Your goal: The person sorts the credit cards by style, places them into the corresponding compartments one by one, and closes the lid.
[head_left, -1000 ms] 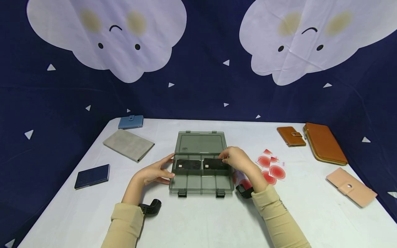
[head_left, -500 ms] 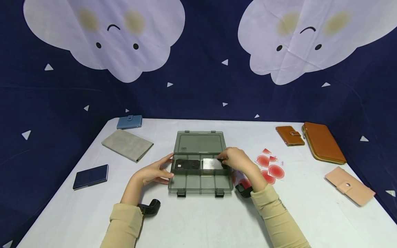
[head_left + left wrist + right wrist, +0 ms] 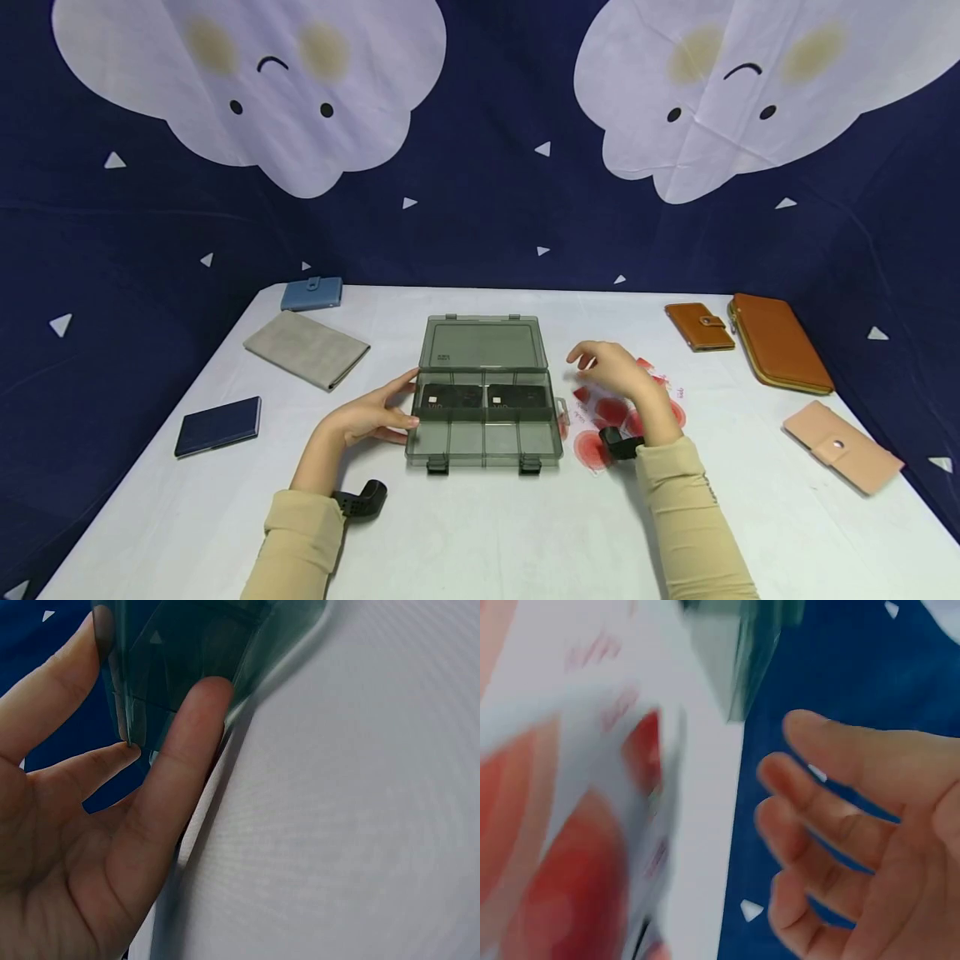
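A translucent grey-green plastic box (image 3: 485,442) stands on the table with its lid laid back. In its back compartments lie two black cards, one on the left (image 3: 461,395) and one on the right (image 3: 528,395), each with a small pale chip. My left hand (image 3: 371,417) touches the box's left side with spread, fairly straight fingers; the left wrist view shows fingertips (image 3: 204,697) against the clear wall. My right hand (image 3: 611,368) hovers right of the box, apart from it. Its fingers (image 3: 817,735) are loosely bent with nothing between them.
Red-and-white patterned sheets (image 3: 592,448) lie under the right forearm. On the left are a blue wallet (image 3: 312,294), a grey wallet (image 3: 307,348) and a dark blue one (image 3: 218,427). At right lie a small brown wallet (image 3: 700,327), a zipped wallet (image 3: 782,342) and a pink wallet (image 3: 843,446).
My right hand has let go of the right black card, which now lies in its compartment, and has moved right, away from the box. The left hand has stayed at the box's side.
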{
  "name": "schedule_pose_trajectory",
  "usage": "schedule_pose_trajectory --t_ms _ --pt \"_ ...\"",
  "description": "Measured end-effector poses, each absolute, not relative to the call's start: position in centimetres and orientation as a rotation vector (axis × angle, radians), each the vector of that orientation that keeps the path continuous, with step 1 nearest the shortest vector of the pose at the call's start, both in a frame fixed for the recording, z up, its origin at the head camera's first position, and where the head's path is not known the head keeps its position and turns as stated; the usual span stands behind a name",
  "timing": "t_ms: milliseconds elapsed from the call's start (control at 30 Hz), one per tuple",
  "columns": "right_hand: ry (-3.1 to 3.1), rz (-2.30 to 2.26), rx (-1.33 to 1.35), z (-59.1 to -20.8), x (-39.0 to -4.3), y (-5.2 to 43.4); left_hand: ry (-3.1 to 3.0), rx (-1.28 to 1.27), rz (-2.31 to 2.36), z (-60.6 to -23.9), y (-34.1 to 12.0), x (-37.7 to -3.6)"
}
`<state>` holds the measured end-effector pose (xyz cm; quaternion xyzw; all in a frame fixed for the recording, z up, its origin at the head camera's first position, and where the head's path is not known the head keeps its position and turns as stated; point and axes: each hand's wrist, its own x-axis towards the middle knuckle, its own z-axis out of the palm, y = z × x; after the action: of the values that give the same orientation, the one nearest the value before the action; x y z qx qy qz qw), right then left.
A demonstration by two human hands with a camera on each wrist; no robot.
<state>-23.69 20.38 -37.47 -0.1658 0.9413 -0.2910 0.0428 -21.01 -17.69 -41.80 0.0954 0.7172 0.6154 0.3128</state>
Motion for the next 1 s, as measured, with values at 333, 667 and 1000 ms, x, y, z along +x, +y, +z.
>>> schedule_pose_trajectory --t_ms 333,667,1000 --pt "2.661 -0.512 -0.236 -38.2 -23.3 22.5 1.888 0.254 1.628 -41.9 -17.7 -21.0" --pt "2.724 -0.607 -0.231 -38.7 -23.5 23.5 1.889 0.248 1.628 -41.9 -17.7 -21.0" --pt "2.762 -0.535 -0.16 -38.5 -23.6 22.4 1.886 0.249 1.63 -41.7 -17.7 -20.8"
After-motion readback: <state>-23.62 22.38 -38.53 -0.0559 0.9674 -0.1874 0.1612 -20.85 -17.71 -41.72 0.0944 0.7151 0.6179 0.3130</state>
